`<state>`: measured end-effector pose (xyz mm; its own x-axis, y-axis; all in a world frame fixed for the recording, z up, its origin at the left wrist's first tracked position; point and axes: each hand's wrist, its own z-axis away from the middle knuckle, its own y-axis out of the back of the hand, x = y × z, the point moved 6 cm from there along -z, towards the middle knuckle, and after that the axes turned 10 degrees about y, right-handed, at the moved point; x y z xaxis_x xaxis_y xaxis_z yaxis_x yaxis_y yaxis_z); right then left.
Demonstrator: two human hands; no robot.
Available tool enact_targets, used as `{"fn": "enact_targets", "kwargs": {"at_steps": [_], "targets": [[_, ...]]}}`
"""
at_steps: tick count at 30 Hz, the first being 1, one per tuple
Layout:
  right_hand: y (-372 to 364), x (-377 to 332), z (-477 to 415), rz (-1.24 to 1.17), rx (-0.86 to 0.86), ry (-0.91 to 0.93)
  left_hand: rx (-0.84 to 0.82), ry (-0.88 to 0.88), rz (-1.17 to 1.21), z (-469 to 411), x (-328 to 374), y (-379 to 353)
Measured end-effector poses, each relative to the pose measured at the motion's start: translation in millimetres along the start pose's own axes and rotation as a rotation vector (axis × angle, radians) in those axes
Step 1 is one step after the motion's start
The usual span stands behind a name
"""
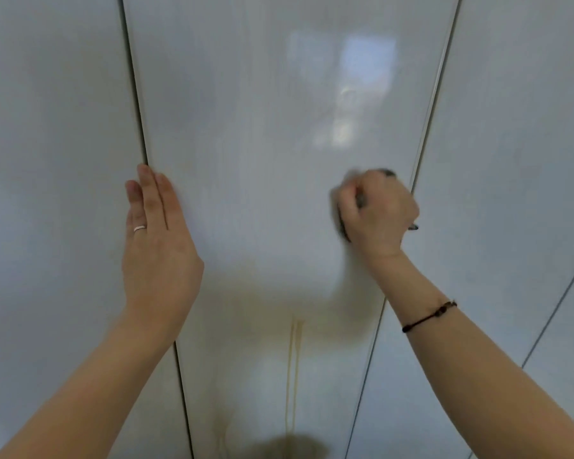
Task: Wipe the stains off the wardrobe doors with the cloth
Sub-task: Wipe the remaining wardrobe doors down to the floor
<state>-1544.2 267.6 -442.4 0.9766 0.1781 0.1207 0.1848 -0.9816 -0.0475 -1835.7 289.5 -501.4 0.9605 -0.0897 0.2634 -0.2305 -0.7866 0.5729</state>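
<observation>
A glossy white wardrobe door (pixel 262 144) fills the middle of the head view. My right hand (pixel 378 213) grips a dark grey cloth (pixel 360 201), mostly hidden under the fingers, and holds it against the door near its right edge. My left hand (pixel 156 233) lies flat with straight fingers on the door's left edge, a ring on one finger. Yellowish drip streaks (pixel 294 366) run down the lower part of the door, and a brownish smudge (pixel 295 447) sits at the bottom.
Neighbouring white doors stand to the left (pixel 47 160) and right (pixel 511 160), split off by dark vertical gaps. A bright window reflection (pixel 352 77) shows on the upper middle door.
</observation>
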Motion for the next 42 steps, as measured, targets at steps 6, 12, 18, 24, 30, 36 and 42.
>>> {"fn": "enact_targets", "kwargs": {"at_steps": [6,12,18,24,30,36,42], "targets": [[1.2,-46.1,147.2,-0.206,-0.298,0.625,0.011,-0.025,0.023,-0.9,-0.5,2.4],[12.3,42.5,-30.8,-0.005,-0.006,0.168,0.008,0.009,0.046,0.6,2.2,-1.0],[-1.9,-21.6,53.9,-0.085,0.013,0.267,0.014,0.004,0.023,-4.5,1.7,-4.5],[5.0,22.7,-23.4,0.109,-0.066,-0.072,-0.044,-0.045,0.065,-0.1,-4.4,2.6],[-21.3,-52.0,-103.8,-0.038,0.093,-0.201,-0.034,-0.110,0.133,0.0,-14.9,11.4],[-44.7,-174.2,111.4,-0.285,-0.111,0.495,0.000,-0.173,0.128,22.5,-31.3,2.1],[-43.4,-174.5,118.5,-0.301,-0.164,0.698,-0.073,-0.169,0.022,42.8,-47.1,-10.4]]}}
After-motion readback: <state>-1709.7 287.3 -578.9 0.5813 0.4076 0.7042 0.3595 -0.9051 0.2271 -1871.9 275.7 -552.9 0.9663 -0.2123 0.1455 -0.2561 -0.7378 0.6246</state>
